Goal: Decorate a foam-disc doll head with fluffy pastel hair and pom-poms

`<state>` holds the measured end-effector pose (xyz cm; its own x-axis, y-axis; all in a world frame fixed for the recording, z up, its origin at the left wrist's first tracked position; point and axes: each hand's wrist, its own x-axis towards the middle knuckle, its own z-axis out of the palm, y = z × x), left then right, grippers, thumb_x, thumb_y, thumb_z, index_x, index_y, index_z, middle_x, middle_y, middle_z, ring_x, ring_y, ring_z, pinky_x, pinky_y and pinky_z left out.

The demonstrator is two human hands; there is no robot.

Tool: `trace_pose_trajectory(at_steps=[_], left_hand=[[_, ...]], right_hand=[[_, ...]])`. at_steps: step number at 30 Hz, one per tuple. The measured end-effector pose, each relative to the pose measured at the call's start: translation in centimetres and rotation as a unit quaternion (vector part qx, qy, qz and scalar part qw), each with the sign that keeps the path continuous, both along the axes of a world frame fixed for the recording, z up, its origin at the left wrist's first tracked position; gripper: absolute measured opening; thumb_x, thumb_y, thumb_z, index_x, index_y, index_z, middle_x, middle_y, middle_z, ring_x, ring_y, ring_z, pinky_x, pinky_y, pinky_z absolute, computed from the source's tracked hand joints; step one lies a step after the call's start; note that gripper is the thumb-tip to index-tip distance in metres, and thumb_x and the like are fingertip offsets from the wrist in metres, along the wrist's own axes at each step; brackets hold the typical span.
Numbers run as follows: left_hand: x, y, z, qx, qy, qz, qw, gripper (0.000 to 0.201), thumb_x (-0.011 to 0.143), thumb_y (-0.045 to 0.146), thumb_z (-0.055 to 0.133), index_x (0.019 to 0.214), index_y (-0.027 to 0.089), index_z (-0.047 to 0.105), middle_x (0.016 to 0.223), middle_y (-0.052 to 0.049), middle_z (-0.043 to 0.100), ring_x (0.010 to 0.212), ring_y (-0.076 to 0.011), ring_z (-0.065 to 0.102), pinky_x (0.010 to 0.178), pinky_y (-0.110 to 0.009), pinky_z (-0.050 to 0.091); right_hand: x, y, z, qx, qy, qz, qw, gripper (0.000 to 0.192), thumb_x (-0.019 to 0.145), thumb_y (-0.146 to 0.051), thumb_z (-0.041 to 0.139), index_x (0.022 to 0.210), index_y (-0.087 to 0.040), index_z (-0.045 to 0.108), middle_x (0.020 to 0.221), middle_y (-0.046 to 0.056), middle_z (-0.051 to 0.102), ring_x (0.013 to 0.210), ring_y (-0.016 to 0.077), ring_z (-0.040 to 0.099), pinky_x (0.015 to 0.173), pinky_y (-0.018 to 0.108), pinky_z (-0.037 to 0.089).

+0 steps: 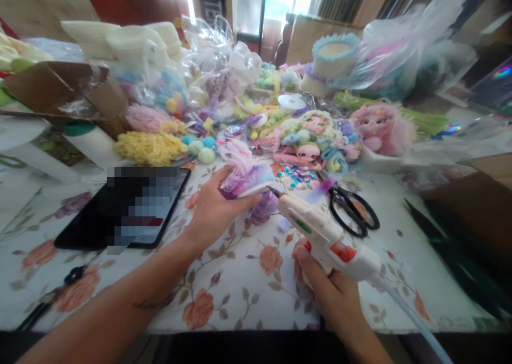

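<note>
Purple and white fluff is what I see pinched in my left hand (212, 209), a small tufted craft piece (245, 178) held just above the floral tablecloth (240, 278), fingers closed around its near side. My right hand (324, 284) is wrapped tight on the grip of a white hot glue gun (320, 231), a finger by the orange trigger.

From the head view, which is the only one I have, the step in hand looks like gluing: the nozzle tip touches, or all but touches, the underside of the tufted piece. As I judge it, the next move calls for a steady squeeze and a firm hold on the piece, with fingertips kept off the hot tip.

Its long axis runs from lower right to upper left, nozzle pointing up-left at the piece, cord (416, 321) trailing off toward the lower right edge. Black scissors (354, 209) lie just beyond the gun, blades toward it. A dark tablet (124, 209) rests to the left, and doll heads (316, 135) with pompoms (200, 145) crowd the table behind.
</note>
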<state>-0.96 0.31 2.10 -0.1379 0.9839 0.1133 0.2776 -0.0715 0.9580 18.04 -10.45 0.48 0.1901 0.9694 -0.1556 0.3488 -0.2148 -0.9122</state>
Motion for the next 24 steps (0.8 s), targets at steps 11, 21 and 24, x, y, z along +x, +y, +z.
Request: trace_pose_trajectory(at_steps=[11,21,24], left_hand=[[-0.22,-0.03,-0.18,0.016,-0.037,-0.034,0.999,0.066,0.061,0.042,0.089,0.119,0.018,0.068,0.115,-0.010,0.073,0.111,-0.0338,0.066,0.101,-0.049,0.051],[-0.22,0.05,-0.64,0.009,-0.064,-0.026,0.998,0.064,0.058,0.038,0.090,0.117,0.020,0.069,0.113,-0.008,0.073,0.112,-0.0340,0.066,0.096,-0.046,0.055],[-0.29,0.09,-0.73,0.004,-0.066,-0.018,0.998,0.065,0.058,0.038,0.090,0.117,0.021,0.068,0.112,-0.008,0.073,0.113,-0.0339,0.065,0.094,-0.047,0.055]], right_hand=[[0.08,0.06,0.11,0.000,-0.014,0.008,1.000,0.043,0.090,-0.054,0.053,0.063,-0.021,0.057,0.056,-0.002,0.054,0.053,0.0134,0.050,0.053,0.027,0.040],[0.13,-0.07,-0.06,0.015,-0.036,0.038,0.999,0.044,0.091,-0.057,0.051,0.066,-0.022,0.057,0.060,0.000,0.055,0.061,0.0166,0.055,0.061,0.029,0.047],[0.17,-0.18,-0.14,0.009,-0.043,0.038,0.998,0.041,0.090,-0.055,0.054,0.066,-0.022,0.060,0.060,0.000,0.057,0.062,0.0175,0.056,0.066,0.031,0.051]])
